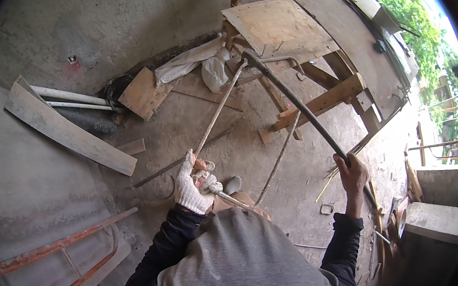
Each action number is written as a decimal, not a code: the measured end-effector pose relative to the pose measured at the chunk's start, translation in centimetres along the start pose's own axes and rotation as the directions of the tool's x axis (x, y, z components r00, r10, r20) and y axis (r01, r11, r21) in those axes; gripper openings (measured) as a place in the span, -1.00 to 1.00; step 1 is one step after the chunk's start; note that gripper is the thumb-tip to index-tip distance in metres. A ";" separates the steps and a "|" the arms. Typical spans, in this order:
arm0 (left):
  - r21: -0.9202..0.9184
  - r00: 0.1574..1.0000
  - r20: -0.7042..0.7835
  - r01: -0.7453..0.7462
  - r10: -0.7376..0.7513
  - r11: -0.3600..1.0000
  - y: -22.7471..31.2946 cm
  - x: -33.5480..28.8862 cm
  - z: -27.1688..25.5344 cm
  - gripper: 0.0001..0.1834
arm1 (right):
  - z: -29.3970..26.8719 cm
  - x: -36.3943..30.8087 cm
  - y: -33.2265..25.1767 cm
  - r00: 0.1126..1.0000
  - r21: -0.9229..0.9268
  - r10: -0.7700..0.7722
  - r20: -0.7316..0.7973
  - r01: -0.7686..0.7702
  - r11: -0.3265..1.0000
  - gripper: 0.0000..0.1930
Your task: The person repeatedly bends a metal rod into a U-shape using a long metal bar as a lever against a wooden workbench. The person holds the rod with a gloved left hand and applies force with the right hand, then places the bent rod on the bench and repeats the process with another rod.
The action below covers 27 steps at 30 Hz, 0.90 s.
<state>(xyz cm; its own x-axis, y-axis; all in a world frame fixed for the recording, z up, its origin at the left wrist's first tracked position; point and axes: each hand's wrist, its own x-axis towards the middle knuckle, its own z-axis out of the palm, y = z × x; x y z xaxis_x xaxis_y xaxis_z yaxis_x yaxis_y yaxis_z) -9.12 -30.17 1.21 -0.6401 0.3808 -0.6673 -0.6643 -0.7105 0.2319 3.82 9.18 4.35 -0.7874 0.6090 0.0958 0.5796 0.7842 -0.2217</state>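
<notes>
My left hand (pixel 193 184), in a white knit glove with some fingertips showing, is closed around a bunched, knotted part of a pale rope (pixel 218 109). From there one length runs up to the far end of a long dark bar (pixel 307 112). Another length slopes from midway along the bar down toward my lap, where my body hides part of it. Bare-skinned, my right hand (pixel 352 175) is wrapped round the bar's lower part. The bar slants from the workbench side down to the right, its far end in front of the bench edge.
A wooden workbench (pixel 289 26) with plywood and bent rods stands ahead on the right. White sacking (pixel 191 62), a plywood piece (pixel 146 93) and white pipes (pixel 74 95) lie by the wall. An orange metal frame (pixel 62 242) is at left, a concrete ledge (pixel 440 222) at right.
</notes>
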 end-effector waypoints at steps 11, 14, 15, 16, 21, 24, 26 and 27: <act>0.019 0.998 -0.068 -0.017 0.019 1.000 0.2 -0.5 0.4 -0.52 | -1.1 4.7 0.0 0.992 -0.121 -0.055 0.110 0.068 0.990 -0.51; 0.016 0.999 -0.040 -0.014 0.014 1.000 0.1 -0.8 0.8 -0.52 | -1.8 5.2 -0.2 0.986 -0.126 -0.048 0.157 0.068 0.990 -0.52; 0.013 0.998 -0.056 -0.012 0.012 1.000 0.1 -0.9 0.8 -0.52 | -1.7 4.8 -0.3 0.984 -0.133 -0.052 0.169 0.075 0.988 -0.53; 0.008 1.000 -0.006 -0.008 0.008 1.000 0.0 -1.0 0.8 -0.52 | -1.7 4.4 -0.5 0.983 -0.129 -0.070 0.171 0.093 0.987 -0.53; -0.029 1.000 0.013 -0.027 0.027 0.999 0.3 -0.8 0.6 -0.51 | 0.3 0.5 -1.0 0.993 -0.105 -0.111 -0.039 0.107 0.989 -0.61; -0.004 1.000 -0.030 0.001 -0.001 1.000 0.9 -0.5 0.4 -0.51 | 0.2 0.6 -0.8 0.976 -0.102 -0.188 -0.111 0.177 0.979 -0.61; 0.017 1.000 -0.026 0.011 -0.011 1.000 1.1 -0.4 0.4 -0.51 | -0.2 0.9 -1.0 0.974 -0.090 -0.205 -0.094 0.196 0.976 -0.61; 0.032 0.999 -0.034 0.009 -0.008 0.999 1.2 -0.4 0.4 -0.50 | -0.4 0.7 -1.2 0.986 -0.083 -0.160 -0.039 0.156 0.984 -0.61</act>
<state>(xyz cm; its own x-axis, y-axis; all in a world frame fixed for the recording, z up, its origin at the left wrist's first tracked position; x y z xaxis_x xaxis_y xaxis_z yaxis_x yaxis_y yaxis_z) -9.80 -30.93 1.97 -0.6216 0.3659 -0.6926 -0.6819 -0.6880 0.2485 2.65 8.69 5.09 -0.8609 0.4803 0.1677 0.4652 0.8767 -0.1225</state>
